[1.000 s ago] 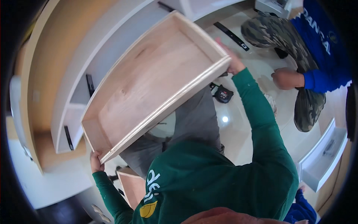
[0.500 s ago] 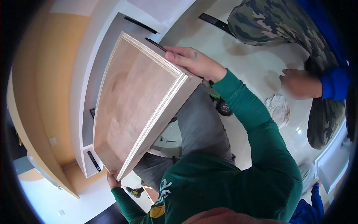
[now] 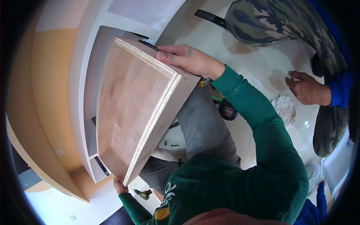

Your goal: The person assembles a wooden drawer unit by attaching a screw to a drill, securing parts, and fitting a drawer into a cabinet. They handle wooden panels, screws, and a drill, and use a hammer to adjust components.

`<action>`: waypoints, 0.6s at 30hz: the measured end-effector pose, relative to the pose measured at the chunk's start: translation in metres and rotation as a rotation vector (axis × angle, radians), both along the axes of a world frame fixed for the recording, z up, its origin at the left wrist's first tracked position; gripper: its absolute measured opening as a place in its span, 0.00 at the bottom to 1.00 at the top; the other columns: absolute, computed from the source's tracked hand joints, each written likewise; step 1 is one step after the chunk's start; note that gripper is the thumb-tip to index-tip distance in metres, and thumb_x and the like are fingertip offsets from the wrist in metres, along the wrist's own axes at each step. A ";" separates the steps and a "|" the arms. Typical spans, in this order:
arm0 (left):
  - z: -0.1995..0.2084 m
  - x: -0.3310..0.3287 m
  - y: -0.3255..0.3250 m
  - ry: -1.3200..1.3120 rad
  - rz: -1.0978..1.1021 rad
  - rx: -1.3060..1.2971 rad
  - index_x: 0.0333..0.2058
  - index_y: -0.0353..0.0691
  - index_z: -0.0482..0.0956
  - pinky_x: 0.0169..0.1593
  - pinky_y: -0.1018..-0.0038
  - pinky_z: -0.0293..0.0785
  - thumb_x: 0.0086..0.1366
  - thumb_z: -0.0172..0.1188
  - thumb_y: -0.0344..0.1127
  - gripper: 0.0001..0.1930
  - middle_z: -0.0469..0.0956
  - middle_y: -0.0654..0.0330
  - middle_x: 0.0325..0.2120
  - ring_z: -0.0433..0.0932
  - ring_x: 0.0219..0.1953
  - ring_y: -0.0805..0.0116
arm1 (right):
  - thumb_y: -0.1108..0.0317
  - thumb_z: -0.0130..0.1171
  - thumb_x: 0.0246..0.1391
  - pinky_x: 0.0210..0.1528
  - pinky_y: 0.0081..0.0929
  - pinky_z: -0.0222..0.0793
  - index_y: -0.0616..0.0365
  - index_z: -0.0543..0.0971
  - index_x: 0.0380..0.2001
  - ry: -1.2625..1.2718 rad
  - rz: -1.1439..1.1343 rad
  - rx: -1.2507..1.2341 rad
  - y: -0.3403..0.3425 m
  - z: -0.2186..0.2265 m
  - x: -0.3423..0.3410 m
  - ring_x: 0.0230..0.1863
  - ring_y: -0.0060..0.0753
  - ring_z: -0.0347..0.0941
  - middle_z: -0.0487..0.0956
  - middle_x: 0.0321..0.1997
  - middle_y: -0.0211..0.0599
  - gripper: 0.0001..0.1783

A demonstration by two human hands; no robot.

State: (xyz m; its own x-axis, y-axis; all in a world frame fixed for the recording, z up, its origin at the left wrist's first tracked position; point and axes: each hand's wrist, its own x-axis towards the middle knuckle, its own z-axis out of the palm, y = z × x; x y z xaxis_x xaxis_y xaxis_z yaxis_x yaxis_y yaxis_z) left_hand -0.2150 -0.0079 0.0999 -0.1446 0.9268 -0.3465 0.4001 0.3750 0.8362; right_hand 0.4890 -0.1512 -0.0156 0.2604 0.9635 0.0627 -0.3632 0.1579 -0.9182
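A wooden drawer box (image 3: 131, 97) with bare plywood edges is held tilted between my two hands, its open side facing up toward me. My right hand (image 3: 191, 60) grips its far right end, thumb on the upper edge, beside a black drawer slide (image 3: 148, 45) on the outer side. At the near left end, my left hand (image 3: 119, 186) grips the lower corner; some of its fingers are hidden behind the wood. Just left of the box is a white cabinet (image 3: 80, 86) with open bays, where another black slide (image 3: 101, 165) is fixed.
Beneath my left arm lies a yellow-and-black cordless drill (image 3: 142, 194). A tape measure (image 3: 227, 109) and a crumpled white cloth (image 3: 284, 111) are on the floor. At right, a co-worker's hand (image 3: 308, 87) hovers near camouflage trousers (image 3: 266, 22). A loose black slide (image 3: 211, 18) lies beyond.
The drawer box and both my hands have shifted slightly relative to the cabinet, the far end now nearer its bay. The co-worker's hand has moved a little to the right.
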 end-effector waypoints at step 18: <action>0.022 -0.002 -0.033 0.152 -0.053 -0.028 0.58 0.33 0.73 0.54 0.62 0.80 0.66 0.60 0.28 0.21 0.81 0.52 0.49 0.81 0.49 0.58 | 0.37 0.60 0.63 0.67 0.32 0.64 0.70 0.60 0.72 -0.173 0.003 -0.016 -0.038 -0.009 -0.035 0.65 0.33 0.68 0.68 0.69 0.51 0.51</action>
